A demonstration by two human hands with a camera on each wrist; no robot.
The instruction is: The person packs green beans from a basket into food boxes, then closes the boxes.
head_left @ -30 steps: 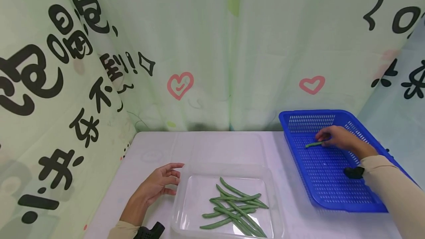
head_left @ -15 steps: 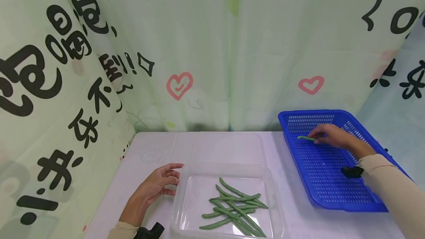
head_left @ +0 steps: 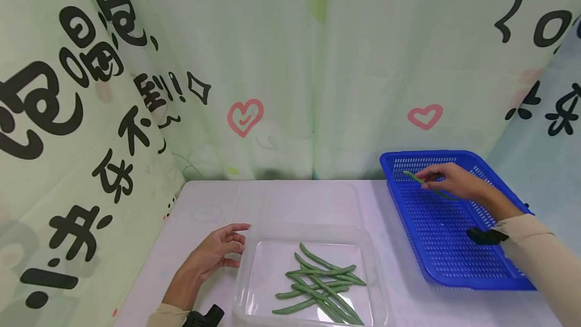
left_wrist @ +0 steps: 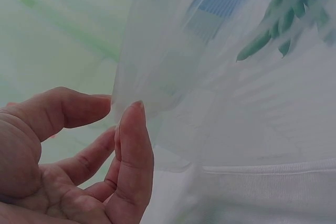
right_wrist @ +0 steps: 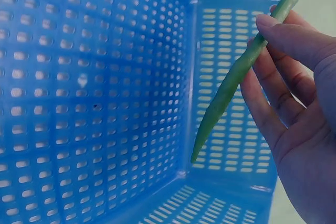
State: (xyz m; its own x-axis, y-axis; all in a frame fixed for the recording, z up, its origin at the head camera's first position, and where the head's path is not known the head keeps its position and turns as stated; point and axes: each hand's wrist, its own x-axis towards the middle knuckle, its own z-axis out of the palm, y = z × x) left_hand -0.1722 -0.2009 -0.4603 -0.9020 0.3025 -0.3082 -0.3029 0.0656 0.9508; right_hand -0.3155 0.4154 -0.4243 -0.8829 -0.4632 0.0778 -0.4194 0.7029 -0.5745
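My right hand [head_left: 454,183] pinches one green bean [right_wrist: 228,90] between thumb and fingers over the far part of the blue basket [head_left: 458,266]. The bean slants, an end showing on each side of the fingers. In the right wrist view, the basket's slotted wall and perforated floor lie behind it. My left hand [head_left: 218,250], fingers loosely bent, has its fingertips right at the left side of the clear plastic container [head_left: 245,286]. Several green beans [head_left: 324,286] lie crossed over one another inside that container; the left wrist view shows some through its wall.
A white-covered table [head_left: 290,201] carries both containers, the clear one front centre, the blue one to the right. Patterned curtains [head_left: 290,64] hang behind and at both sides. A black wrist camera [head_left: 204,317] sits at the left sleeve, another camera [head_left: 486,236] at the right.
My right hand has moved slightly left and up over the basket with the bean, which now slants and shows more of its length. The left hand and the container's beans stay put.
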